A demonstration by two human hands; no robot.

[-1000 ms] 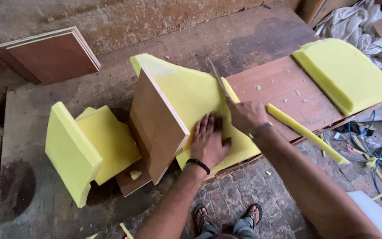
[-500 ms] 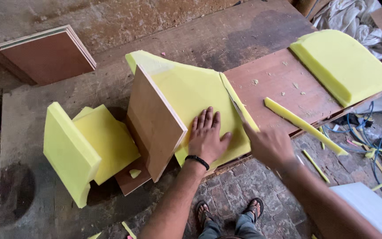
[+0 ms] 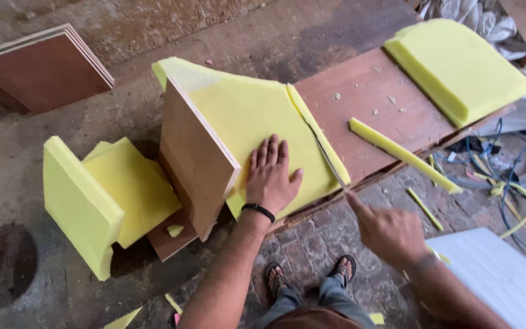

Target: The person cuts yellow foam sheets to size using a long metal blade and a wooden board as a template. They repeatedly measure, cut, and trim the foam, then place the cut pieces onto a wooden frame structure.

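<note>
1. Foam sheet [image 3: 257, 116], yellow and flat, is laid on the worktop [image 3: 336, 36], partly over a reddish-brown wooden board [image 3: 378, 97] that runs along the near edge.
2. The left hand [image 3: 270, 176] is pressed flat on the foam sheet near its front edge, fingers spread and extended; nothing is grasped, so the grip is released. A dark band is worn at the wrist.
3. The right hand [image 3: 391, 234] is clenched around the handle of a knife [image 3: 327, 159], and it is positioned off the front edge of the worktop, above the brick floor [image 3: 312, 244].
4. The thin blade is laid along the right side of the foam sheet, in a cut line that runs from the far edge to the near edge.
5. A narrow foam strip [image 3: 321, 131] is seen just to the right of the blade, touching the sheet along the cut.
6. A plywood panel [image 3: 196, 158] is set upright and tilted against the left part of the foam sheet, just beside the left hand.
7. A stepped foam block [image 3: 101, 201] is placed to the left of the panel, on the worktop.
8. A second loose offcut strip [image 3: 403, 153] is laid diagonally on the wooden board, well apart from the blade.
9. A thick foam cushion [image 3: 458, 67] with one rounded corner is located at the far right end of the board.
10. A stack of plywood sheets [image 3: 38, 70] is located at the far left of the worktop.
</note>
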